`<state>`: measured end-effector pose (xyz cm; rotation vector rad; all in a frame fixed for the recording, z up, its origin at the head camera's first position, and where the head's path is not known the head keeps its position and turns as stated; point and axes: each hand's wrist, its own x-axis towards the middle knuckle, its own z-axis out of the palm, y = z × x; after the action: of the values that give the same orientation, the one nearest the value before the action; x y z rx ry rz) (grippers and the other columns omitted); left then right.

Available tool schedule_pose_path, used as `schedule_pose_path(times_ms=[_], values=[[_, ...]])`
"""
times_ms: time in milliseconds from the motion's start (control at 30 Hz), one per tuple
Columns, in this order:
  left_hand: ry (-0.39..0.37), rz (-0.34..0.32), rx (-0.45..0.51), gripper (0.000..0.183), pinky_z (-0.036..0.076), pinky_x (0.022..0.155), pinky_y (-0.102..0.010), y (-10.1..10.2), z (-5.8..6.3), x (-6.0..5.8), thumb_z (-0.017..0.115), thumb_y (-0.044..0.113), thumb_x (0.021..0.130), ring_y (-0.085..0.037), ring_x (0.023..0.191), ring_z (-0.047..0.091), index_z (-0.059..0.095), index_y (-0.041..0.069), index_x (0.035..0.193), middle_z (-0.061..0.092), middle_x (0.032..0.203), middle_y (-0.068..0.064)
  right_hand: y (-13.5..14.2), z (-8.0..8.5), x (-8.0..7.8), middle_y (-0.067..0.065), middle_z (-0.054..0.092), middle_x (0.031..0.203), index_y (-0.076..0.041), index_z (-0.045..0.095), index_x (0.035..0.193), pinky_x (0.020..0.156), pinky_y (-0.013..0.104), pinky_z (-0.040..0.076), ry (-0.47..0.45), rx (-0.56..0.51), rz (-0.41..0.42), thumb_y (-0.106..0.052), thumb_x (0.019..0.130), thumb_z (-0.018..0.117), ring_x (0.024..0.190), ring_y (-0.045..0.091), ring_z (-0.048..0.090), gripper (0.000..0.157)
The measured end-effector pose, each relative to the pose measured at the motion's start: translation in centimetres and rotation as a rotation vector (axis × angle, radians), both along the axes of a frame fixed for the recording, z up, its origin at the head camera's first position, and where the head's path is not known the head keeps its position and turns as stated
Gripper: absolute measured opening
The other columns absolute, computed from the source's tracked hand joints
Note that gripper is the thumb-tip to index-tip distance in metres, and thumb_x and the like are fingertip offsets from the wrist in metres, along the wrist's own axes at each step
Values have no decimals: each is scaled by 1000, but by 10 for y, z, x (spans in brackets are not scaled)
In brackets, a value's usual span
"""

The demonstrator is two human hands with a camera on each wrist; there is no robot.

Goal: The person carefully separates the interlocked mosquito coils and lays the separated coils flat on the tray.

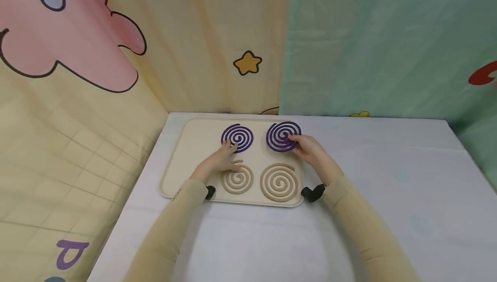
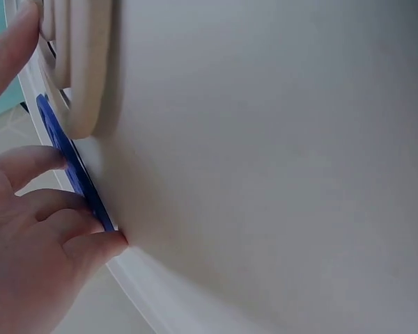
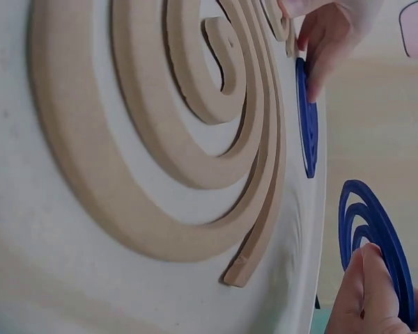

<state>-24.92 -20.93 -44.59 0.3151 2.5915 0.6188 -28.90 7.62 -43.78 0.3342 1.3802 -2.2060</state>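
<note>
My right hand [image 1: 309, 147] pinches a dark purple mosquito coil [image 1: 275, 137], thumb and fingers near its centre. In the right wrist view that coil [image 3: 389, 240] looks blue and is held up, tilted. Fingertips of my left hand [image 1: 218, 161] rest at the near edge of a second purple coil [image 1: 237, 127], which lies flat on the cream tray [image 1: 174, 161]. The left thumb is spread over a tan coil [image 1: 237, 189] just in front. Another tan coil [image 1: 277, 197] lies on the tray to its right, below the raised purple one.
The tray lies on a table with a white cloth [image 1: 372, 178]. Patterned curtains [image 1: 349, 45] hang behind and to the left of the table. Black wrist straps [image 1: 312, 193] sit at the sleeves, close over the tray's front edge.
</note>
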Motion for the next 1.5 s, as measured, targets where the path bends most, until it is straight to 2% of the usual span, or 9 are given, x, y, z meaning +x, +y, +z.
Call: schedule_pose_path(times_ms=[200,367,467,633,867,1033,1167,1300,1500], values=[[13,8,10,98,10,123,-54,3,-3,0,77,30,85,-47,148,-4,16,-3,155,-6,158,-35,-6,-4,-7,13,58,123,7,38,135,100,24,50,25,102,50,1,102,39,114,14,60,34],[32,-14,-6,98,12,122,-55,2,-5,-2,77,31,85,-49,148,0,18,-4,154,-3,157,-37,-9,-8,-9,27,33,152,8,17,152,115,35,32,32,169,82,2,103,33,146,29,31,52],[25,-3,-7,98,12,122,-54,0,-5,-1,78,31,85,-48,148,0,17,-3,154,-4,158,-36,-9,-8,-9,28,22,158,6,10,154,117,38,30,65,219,105,2,103,33,147,33,26,57],[18,31,4,98,11,123,-52,-2,-5,0,78,30,85,-45,150,-2,17,0,155,-5,159,-33,-8,-6,-6,31,27,155,7,7,154,116,40,35,134,380,173,0,101,39,143,37,34,62],[3,24,36,98,12,123,-53,0,-4,4,78,29,85,-44,150,-2,17,0,155,-5,159,-33,0,-3,-3,28,31,155,7,21,152,116,46,35,335,886,285,-12,99,50,138,39,40,64],[21,22,31,97,12,123,-53,0,-5,3,78,29,84,-44,150,-1,18,0,155,-4,159,-33,1,-6,0,31,46,143,9,36,146,111,50,41,489,1013,306,-11,95,57,132,42,47,59],[21,16,33,98,12,123,-53,-1,-7,2,78,30,84,-45,149,-1,18,0,155,-4,159,-34,3,-12,1,33,51,136,11,45,140,110,52,40,685,1122,401,-10,91,63,127,45,49,57],[11,19,27,98,12,123,-53,-1,-7,3,78,32,84,-45,150,-1,17,1,155,-6,159,-33,5,-18,-1,34,42,145,12,46,138,117,54,30,817,1172,509,-14,88,68,137,48,38,60],[10,18,19,99,12,123,-53,-3,-6,2,77,32,85,-44,150,-1,16,1,156,-7,159,-32,4,-20,-2,30,17,159,10,35,146,120,59,17,809,1190,707,-33,86,74,147,50,11,83]])
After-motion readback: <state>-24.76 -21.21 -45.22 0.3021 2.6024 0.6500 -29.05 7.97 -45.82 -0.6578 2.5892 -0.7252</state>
